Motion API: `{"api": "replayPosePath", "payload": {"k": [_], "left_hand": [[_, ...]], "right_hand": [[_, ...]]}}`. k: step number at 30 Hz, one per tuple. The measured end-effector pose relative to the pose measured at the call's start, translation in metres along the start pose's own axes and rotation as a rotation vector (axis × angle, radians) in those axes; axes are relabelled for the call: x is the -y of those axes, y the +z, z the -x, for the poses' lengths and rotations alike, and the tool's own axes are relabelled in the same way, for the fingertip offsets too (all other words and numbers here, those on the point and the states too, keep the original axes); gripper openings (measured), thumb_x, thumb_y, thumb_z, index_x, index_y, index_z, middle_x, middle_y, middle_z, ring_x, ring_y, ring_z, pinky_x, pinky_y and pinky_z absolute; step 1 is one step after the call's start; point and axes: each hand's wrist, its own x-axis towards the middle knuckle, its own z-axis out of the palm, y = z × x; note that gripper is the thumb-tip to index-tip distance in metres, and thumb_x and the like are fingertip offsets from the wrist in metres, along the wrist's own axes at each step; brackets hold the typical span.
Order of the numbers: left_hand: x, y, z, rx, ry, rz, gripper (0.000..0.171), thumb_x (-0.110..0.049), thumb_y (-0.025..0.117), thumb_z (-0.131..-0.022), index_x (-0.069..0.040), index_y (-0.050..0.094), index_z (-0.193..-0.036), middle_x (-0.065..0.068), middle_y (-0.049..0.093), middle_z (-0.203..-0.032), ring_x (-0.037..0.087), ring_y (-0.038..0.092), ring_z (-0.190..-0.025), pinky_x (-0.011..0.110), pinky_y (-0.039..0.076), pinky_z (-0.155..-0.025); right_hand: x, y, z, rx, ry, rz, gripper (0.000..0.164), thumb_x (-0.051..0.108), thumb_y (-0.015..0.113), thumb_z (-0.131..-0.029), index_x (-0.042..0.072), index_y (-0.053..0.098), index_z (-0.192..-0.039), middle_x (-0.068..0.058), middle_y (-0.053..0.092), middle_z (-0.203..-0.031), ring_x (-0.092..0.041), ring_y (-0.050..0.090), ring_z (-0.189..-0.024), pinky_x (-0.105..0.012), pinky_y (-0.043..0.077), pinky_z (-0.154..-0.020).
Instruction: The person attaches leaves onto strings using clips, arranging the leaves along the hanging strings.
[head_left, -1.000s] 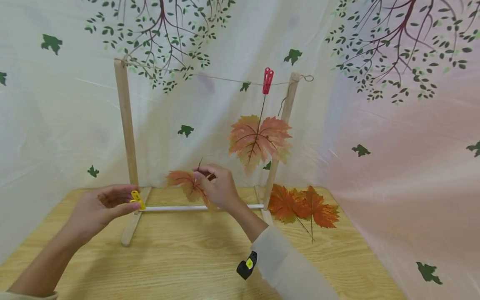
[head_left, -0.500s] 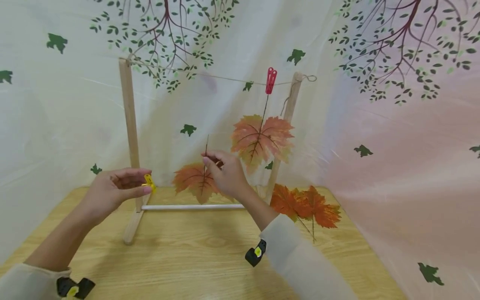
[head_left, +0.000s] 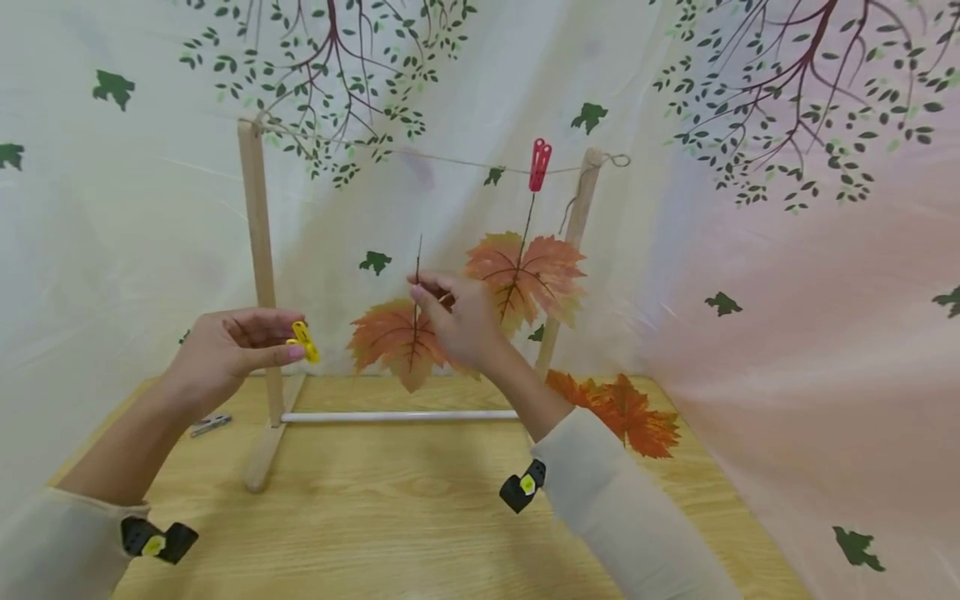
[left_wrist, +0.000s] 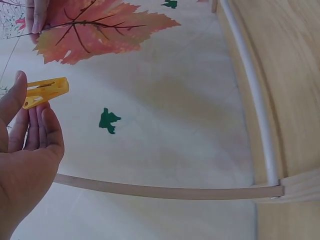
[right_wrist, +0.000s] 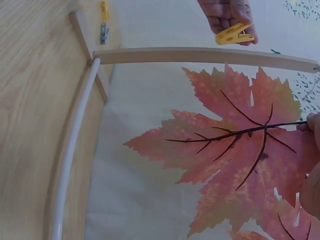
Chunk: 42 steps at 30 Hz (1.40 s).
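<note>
Between thumb and fingers, my left hand [head_left: 228, 354] pinches a yellow clothespin [head_left: 304, 341], seen side-on in the left wrist view [left_wrist: 47, 92]. My right hand [head_left: 461, 321] pinches the dark stem of an orange maple leaf [head_left: 397, 333], which hangs blade down with its stem tip pointing up. The right wrist view shows that leaf [right_wrist: 240, 145] broadly, its veins facing the camera. Above, a string [head_left: 450, 159] runs between two wooden posts. On it a red clothespin [head_left: 539, 165] grips the stem of another maple leaf [head_left: 517, 271], partly behind my right hand.
The wooden frame has a left post [head_left: 258, 225], a right post [head_left: 577, 221] and a white crossbar [head_left: 397, 416] low down. More orange leaves [head_left: 637, 417] lie at the table's right. A grey clothespin [head_left: 212, 425] and another yellow clothespin [right_wrist: 104, 10] lie beyond the left post.
My right hand has risen with the leaf, which now hangs upright above the crossbar. My left hand has moved up and slightly right with the yellow clothespin.
</note>
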Motion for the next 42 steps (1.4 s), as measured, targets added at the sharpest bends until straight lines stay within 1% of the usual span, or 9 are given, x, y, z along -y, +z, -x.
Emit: {"api": "replayPosePath", "payload": {"k": [3,9,12,15,18,23,30,37,42], "left_hand": [[-0.011,-0.002,-0.005,-0.012,-0.001,-0.010,0.030,-0.006,0.078,-0.091,-0.006,0.074,-0.121,-0.004,0.078,-0.103,0.010,0.073,-0.090,0.020,0.057,-0.078],[-0.038,0.000,-0.015,-0.063,-0.011,-0.115,0.032,-0.015,0.080,-0.091,-0.007,0.073,-0.122,-0.005,0.078,-0.100,0.012,0.073,-0.091,0.020,0.056,-0.082],[-0.048,0.001,-0.022,-0.069,-0.001,-0.123,0.030,-0.016,0.081,-0.090,-0.011,0.075,-0.119,-0.005,0.078,-0.099,0.014,0.072,-0.090,0.021,0.056,-0.083],[-0.055,0.001,-0.029,-0.066,0.011,-0.130,0.029,-0.017,0.080,-0.091,-0.012,0.075,-0.119,-0.005,0.077,-0.098,0.015,0.072,-0.091,0.022,0.056,-0.083],[-0.063,0.000,-0.035,-0.080,0.020,-0.147,0.030,-0.019,0.080,-0.091,-0.012,0.075,-0.119,-0.007,0.077,-0.097,0.013,0.071,-0.090,0.020,0.055,-0.083],[-0.080,-0.001,-0.045,-0.106,0.068,-0.156,0.031,-0.018,0.080,-0.091,-0.007,0.074,-0.120,-0.008,0.078,-0.096,0.010,0.072,-0.090,0.018,0.054,-0.082],[-0.111,0.002,-0.061,-0.121,0.142,-0.084,0.027,-0.012,0.081,-0.089,-0.009,0.077,-0.116,-0.006,0.078,-0.096,0.010,0.072,-0.091,0.017,0.054,-0.084],[-0.140,0.011,-0.078,-0.145,0.182,-0.094,0.034,-0.016,0.083,-0.087,-0.004,0.074,-0.118,-0.003,0.078,-0.098,0.012,0.072,-0.093,0.015,0.054,-0.083],[-0.159,0.018,-0.091,-0.165,0.208,-0.134,0.037,-0.019,0.084,-0.086,-0.005,0.075,-0.118,-0.001,0.077,-0.100,0.013,0.072,-0.095,0.015,0.053,-0.083]], "right_hand": [[0.002,-0.003,-0.006,-0.004,0.011,0.006,0.023,0.009,0.065,-0.102,-0.005,0.073,-0.117,-0.015,0.076,-0.099,-0.019,0.069,-0.082,-0.026,0.058,-0.073],[0.009,-0.014,-0.018,-0.004,0.061,0.029,0.024,0.009,0.066,-0.101,-0.003,0.072,-0.120,-0.011,0.075,-0.093,-0.016,0.065,-0.073,-0.025,0.054,-0.066],[0.013,-0.020,-0.024,-0.007,0.085,0.036,0.025,0.010,0.067,-0.101,-0.002,0.071,-0.122,-0.009,0.074,-0.092,-0.016,0.064,-0.074,-0.026,0.054,-0.068],[0.014,-0.025,-0.030,-0.029,0.094,0.049,0.026,0.010,0.068,-0.100,-0.001,0.071,-0.123,-0.009,0.074,-0.092,-0.016,0.065,-0.076,-0.027,0.056,-0.071],[0.013,-0.029,-0.034,-0.050,0.116,0.055,0.025,0.011,0.069,-0.100,0.000,0.071,-0.122,-0.009,0.074,-0.092,-0.017,0.066,-0.077,-0.027,0.056,-0.072],[0.011,-0.036,-0.038,-0.066,0.178,0.042,0.025,0.013,0.068,-0.101,0.001,0.071,-0.123,-0.009,0.073,-0.092,-0.018,0.063,-0.075,-0.026,0.053,-0.069],[0.007,-0.045,-0.044,-0.097,0.208,0.040,0.026,0.014,0.067,-0.101,0.001,0.072,-0.123,-0.009,0.071,-0.089,-0.019,0.055,-0.070,-0.026,0.045,-0.061],[0.005,-0.051,-0.050,-0.096,0.248,0.049,0.024,0.011,0.067,-0.101,0.000,0.072,-0.122,-0.010,0.073,-0.091,-0.020,0.060,-0.075,-0.026,0.048,-0.064],[0.005,-0.053,-0.052,-0.079,0.294,0.047,0.024,0.014,0.066,-0.101,0.002,0.072,-0.122,-0.009,0.073,-0.093,-0.020,0.061,-0.078,-0.026,0.049,-0.065]]}}
